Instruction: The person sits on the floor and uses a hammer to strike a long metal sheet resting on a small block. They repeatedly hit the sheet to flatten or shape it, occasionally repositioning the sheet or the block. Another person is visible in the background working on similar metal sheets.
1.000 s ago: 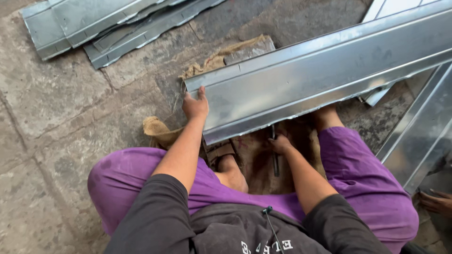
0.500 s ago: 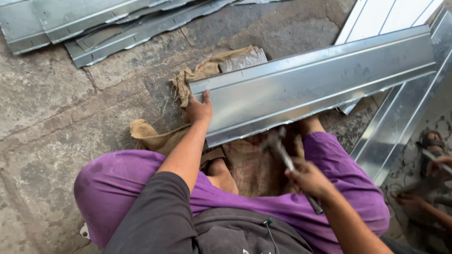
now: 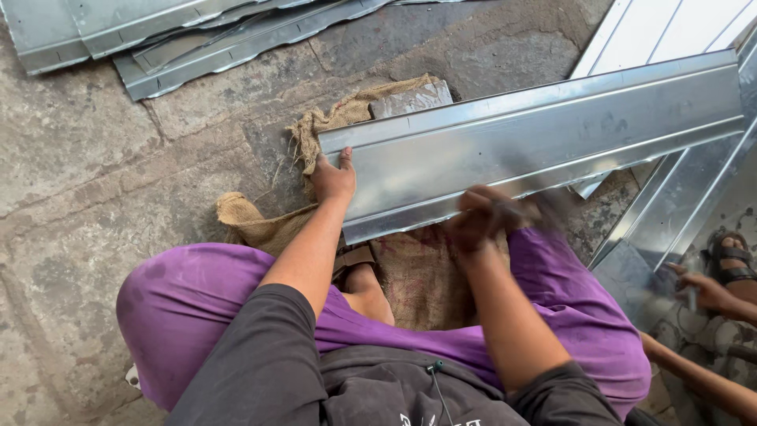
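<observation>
Two bare hands work at a long folded strip of galvanised sheet metal (image 3: 544, 150) that lies across burlap sacking (image 3: 331, 126) on a stone floor (image 3: 87, 181). The left hand (image 3: 333, 178) presses flat, fingers spread, on the near left end of the sheet, its thumb on the metal's upper face. The right hand (image 3: 481, 217) hovers over the sheet's lower edge near its middle, closed in a fist and blurred; what it grips cannot be told from the picture. The person sits cross-legged in purple trousers (image 3: 197, 300) just below the sheet, with one bare foot (image 3: 367, 288) showing between the knees on the sacking. A grey stone block (image 3: 412, 99) rests on the burlap just above the sheet's left end. More folded metal strips (image 3: 158, 35) lie stacked well above and to the left of the sheet, and further bright panels (image 3: 670, 31) lean beyond its right end. Below that right end, another person's hand (image 3: 706, 292) and a sandalled foot (image 3: 729, 256) rest near another metal strip (image 3: 678, 213).
</observation>
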